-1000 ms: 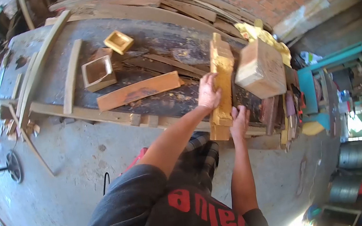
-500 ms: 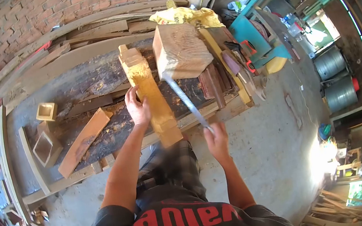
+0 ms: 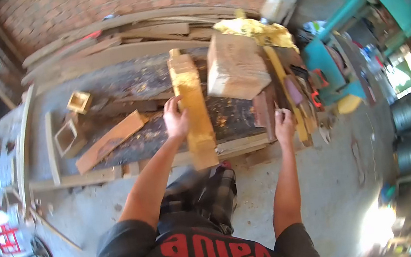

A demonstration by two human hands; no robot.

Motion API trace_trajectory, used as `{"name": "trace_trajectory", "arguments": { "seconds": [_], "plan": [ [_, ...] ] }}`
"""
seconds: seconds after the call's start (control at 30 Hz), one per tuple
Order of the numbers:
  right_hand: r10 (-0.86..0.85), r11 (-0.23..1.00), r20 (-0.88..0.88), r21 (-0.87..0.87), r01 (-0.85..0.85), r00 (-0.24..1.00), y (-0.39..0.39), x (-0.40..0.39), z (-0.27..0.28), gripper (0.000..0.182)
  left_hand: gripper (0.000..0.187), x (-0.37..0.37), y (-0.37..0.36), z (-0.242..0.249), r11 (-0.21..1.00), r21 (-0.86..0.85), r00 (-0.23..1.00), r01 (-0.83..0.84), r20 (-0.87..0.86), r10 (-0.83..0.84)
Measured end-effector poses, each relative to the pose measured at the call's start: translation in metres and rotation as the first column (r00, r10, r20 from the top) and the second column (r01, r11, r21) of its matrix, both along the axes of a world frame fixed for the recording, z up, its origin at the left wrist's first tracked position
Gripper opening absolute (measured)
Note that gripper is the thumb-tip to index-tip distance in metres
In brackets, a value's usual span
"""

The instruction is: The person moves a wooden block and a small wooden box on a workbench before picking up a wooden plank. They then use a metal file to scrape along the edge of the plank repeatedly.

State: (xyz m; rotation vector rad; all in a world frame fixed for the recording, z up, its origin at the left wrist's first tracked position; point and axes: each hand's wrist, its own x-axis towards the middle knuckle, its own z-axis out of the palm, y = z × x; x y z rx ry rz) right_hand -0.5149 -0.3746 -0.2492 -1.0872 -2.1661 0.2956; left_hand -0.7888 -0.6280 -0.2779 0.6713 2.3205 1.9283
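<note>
Touching the left edge of the yellow carved timber, the left hand sits about midway along it, fingers bent and slightly apart; whether this grip is closed on the wood, I cannot tell. The timber lies crosswise on the worktop, mostly to the right of and beyond that grip, its near end jutting over the front edge. Well apart to the right, the right hand has its fingers curled into a narrow grip beside the dark wood pieces; blur hides whether it holds anything. The big pale block stands between the timber and the yellow strip. Left of the left hand lies the orange-brown board, near the open square box.
</note>
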Motion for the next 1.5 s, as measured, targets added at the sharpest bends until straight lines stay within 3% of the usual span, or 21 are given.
{"name": "trace_trajectory", "arguments": {
  "seconds": [0.07,0.13,0.27,0.33,0.37,0.4,0.43,0.47,0.5,0.53,0.57,0.63,0.67,0.73,0.9,0.97,1.03,1.17,1.27,1.33,1.5],
  "plan": [
    [0.029,0.999,-0.019,-0.016,-0.029,0.999,-0.014,0.003,-0.001,0.032,0.040,-0.002,0.001,-0.002,1.000,-0.002,1.000,0.004,0.030,-0.004],
    [0.014,0.988,-0.132,0.156,0.007,0.991,-0.048,0.022,0.007,0.032,0.038,-0.003,0.001,-0.004,0.998,-0.052,1.000,0.023,0.019,-0.022],
    [-0.004,0.995,-0.250,-0.101,-0.022,0.968,-0.128,0.088,-0.041,0.030,0.036,0.002,-0.010,-0.008,0.997,0.039,0.995,0.070,0.074,-0.072],
    [-0.020,0.980,0.055,-0.197,0.031,0.998,-0.177,0.148,-0.105,0.028,0.039,0.025,-0.044,-0.005,0.995,-0.038,0.992,0.088,-0.086,-0.091],
    [0.049,0.967,0.095,-0.255,-0.023,0.994,-0.206,0.179,-0.142,0.019,0.034,0.044,-0.066,0.002,0.991,-0.030,0.985,0.128,-0.115,-0.131],
    [0.027,0.884,0.214,-0.461,0.077,0.976,-0.241,0.208,-0.184,0.021,0.029,0.060,-0.093,0.003,0.973,-0.123,0.965,0.196,-0.152,-0.214],
    [0.196,0.854,0.210,-0.517,-0.061,0.958,-0.273,0.249,-0.250,0.017,0.024,0.075,-0.119,0.002,0.947,-0.143,0.917,0.288,-0.244,-0.315],
    [0.154,0.709,0.157,-0.705,0.001,0.975,-0.317,0.246,-0.213,0.013,0.023,0.083,-0.145,-0.007,0.901,-0.239,0.820,0.362,-0.379,-0.430],
    [0.253,0.637,0.151,-0.769,-0.047,0.956,-0.349,0.261,-0.244,0.011,0.027,0.088,-0.167,-0.024,0.822,-0.329,0.792,0.465,-0.259,-0.552],
    [0.344,0.678,0.158,-0.724,-0.128,0.926,-0.386,0.279,-0.295,0.016,0.031,0.092,-0.183,-0.040,0.720,-0.406,0.747,0.563,-0.123,-0.654],
    [-0.017,0.175,-0.290,-0.943,-0.282,0.957,-0.410,0.261,-0.261,0.027,0.031,0.102,-0.191,-0.047,0.698,-0.430,0.733,0.572,-0.113,-0.670],
    [-0.079,0.134,-0.311,-0.945,-0.299,0.947,-0.434,0.250,-0.270,0.027,0.050,0.120,-0.191,-0.057,0.506,-0.724,0.777,0.469,0.066,-0.625],
    [-0.119,0.118,-0.327,-0.942,-0.314,0.938,-0.442,0.238,-0.278,0.027,0.050,0.126,-0.187,-0.063,0.476,-0.743,0.760,0.470,0.067,-0.646],
    [-0.214,0.091,-0.356,-0.934,-0.345,0.909,-0.456,0.206,-0.296,0.028,0.071,0.133,-0.170,-0.075,0.137,-0.875,0.663,0.465,0.241,-0.709],
    [-0.440,0.033,-0.330,-0.935,-0.353,0.835,-0.526,0.216,-0.340,0.029,0.082,0.146,-0.106,-0.050,-0.052,-0.863,0.630,0.502,0.406,-0.662],
    [-0.510,-0.001,-0.312,-0.932,-0.363,0.801,-0.526,0.160,-0.345,0.029,0.083,0.140,-0.094,-0.059,-0.141,-0.854,0.641,0.501,0.475,-0.603],
    [-0.581,-0.033,-0.293,-0.923,-0.383,0.759,-0.570,0.171,-0.349,0.029,0.083,0.134,-0.106,-0.077,0.034,-0.914,0.582,0.405,0.229,-0.780],
    [-0.656,-0.080,-0.269,-0.904,-0.420,0.705,-0.646,0.233,-0.357,0.030,0.088,0.127,-0.081,-0.061,-0.103,-0.891,0.539,0.443,0.356,-0.764],
    [-0.689,-0.111,-0.248,-0.892,-0.438,0.681,-0.636,0.239,-0.361,0.031,0.084,0.125,-0.065,-0.055,-0.156,-0.868,0.554,0.472,0.430,-0.713],
    [-0.695,-0.119,-0.239,-0.892,-0.437,0.678,-0.619,0.242,-0.360,0.031,0.077,0.127,-0.057,-0.058,-0.031,-0.854,0.527,0.519,0.348,-0.775],
    [-0.671,-0.064,-0.285,-0.898,-0.436,0.685,-0.565,0.230,-0.384,0.032,0.074,0.143,-0.036,-0.051,0.008,-0.853,0.517,0.521,0.309,-0.798]
  ]
}}
